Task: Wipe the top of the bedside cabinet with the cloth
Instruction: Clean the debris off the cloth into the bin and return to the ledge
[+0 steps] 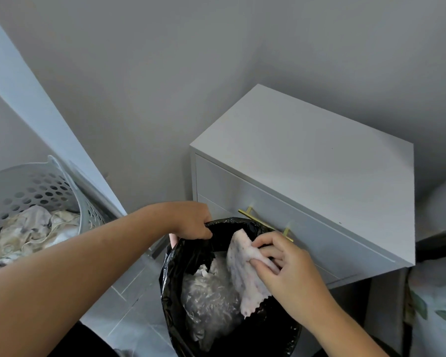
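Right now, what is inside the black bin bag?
Inside the black bin bag lies crumpled clear plastic. The right hand holds the cloth over the opening, hiding whatever is beneath; the bag's bottom is not visible.

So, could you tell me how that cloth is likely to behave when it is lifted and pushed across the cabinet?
The cloth is probably floppy: it droops from the right hand over the black bin bag. It looks thin, so likely light.

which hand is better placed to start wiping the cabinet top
Right. The right hand already holds the cloth and is beside the cabinet; the left hand is gripping the bin bag rim.
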